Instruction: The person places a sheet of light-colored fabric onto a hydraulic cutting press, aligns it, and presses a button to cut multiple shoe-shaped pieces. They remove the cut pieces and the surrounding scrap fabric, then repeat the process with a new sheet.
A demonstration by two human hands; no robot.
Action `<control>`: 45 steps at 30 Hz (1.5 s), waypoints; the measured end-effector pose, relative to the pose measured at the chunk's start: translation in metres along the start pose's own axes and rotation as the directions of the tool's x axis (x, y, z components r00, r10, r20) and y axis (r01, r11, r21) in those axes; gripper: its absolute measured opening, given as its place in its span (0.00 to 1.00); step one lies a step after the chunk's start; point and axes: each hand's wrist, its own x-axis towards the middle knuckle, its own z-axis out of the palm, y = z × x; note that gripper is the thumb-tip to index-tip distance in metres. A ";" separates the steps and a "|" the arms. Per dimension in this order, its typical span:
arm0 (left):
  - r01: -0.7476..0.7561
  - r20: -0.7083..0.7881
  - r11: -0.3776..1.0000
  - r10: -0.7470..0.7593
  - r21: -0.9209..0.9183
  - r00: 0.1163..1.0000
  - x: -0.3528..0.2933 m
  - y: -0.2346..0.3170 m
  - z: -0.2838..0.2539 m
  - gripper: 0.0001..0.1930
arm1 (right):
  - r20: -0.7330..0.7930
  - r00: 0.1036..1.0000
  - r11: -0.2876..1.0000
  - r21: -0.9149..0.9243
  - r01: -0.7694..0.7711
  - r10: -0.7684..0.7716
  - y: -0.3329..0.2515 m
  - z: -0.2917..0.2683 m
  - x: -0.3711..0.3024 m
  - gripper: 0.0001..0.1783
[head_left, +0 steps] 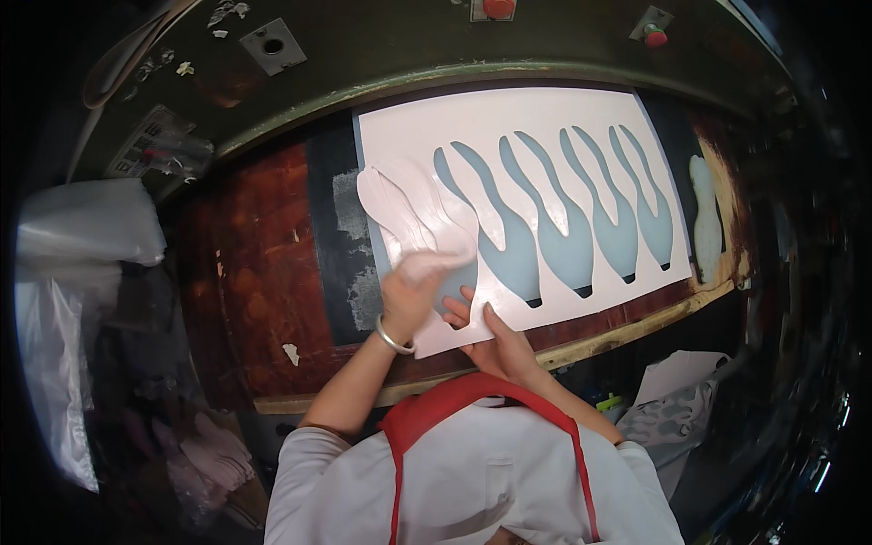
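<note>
A pale pink sheet lies on the work board, with several curved, forked openings cut through it and a blue-grey surface showing beneath. At its left end, my left hand, wearing a bangle on the wrist, is closed on the near end of some pale pink cut pieces. These long, wavy pieces overlap one another above the sheet; their number is hard to tell. My right hand holds the sheet's near edge, thumb on top. Its other fingers show at the leftmost opening, partly hidden by the sheet.
A green machine body with red buttons runs along the far side. Clear plastic bags hang at the left. A wooden strip edges the reddish board. A pale curved piece lies at the right; offcuts sit below it.
</note>
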 end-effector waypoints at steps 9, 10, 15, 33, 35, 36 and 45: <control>-0.636 -0.894 0.737 0.100 -0.228 0.437 0.029 0.090 -0.229 0.21 | -0.336 0.937 0.918 -0.334 -0.212 0.095 0.003 -0.033 -0.046 0.21; -0.683 -0.878 0.716 0.227 -0.142 0.421 0.017 0.096 -0.251 0.20 | -0.335 0.939 0.936 -0.299 -0.188 0.081 0.002 -0.035 -0.051 0.21; -0.548 -0.917 0.796 0.380 0.255 0.125 -0.031 0.116 -0.305 0.15 | -0.374 0.924 0.980 -0.199 0.008 -0.083 -0.016 -0.044 -0.081 0.19; -0.255 0.203 0.551 0.155 0.794 0.967 -0.152 -0.021 -0.164 0.24 | -0.576 0.351 0.673 -0.660 0.333 -0.738 -0.247 -0.177 -0.192 0.24; -0.124 0.110 0.518 0.056 0.847 0.992 -0.167 0.005 -0.142 0.31 | -0.547 0.306 0.605 -0.783 0.143 -0.779 -0.257 -0.180 -0.197 0.21; -0.091 0.058 0.519 0.079 0.850 0.995 -0.177 0.016 -0.125 0.31 | -0.505 0.339 0.565 -0.818 0.107 -0.794 -0.257 -0.179 -0.200 0.16; 0.394 -0.522 0.897 -0.242 0.202 0.818 -0.198 0.001 0.011 0.25 | -0.335 0.904 0.803 -0.596 0.014 -0.265 -0.206 -0.132 -0.315 0.23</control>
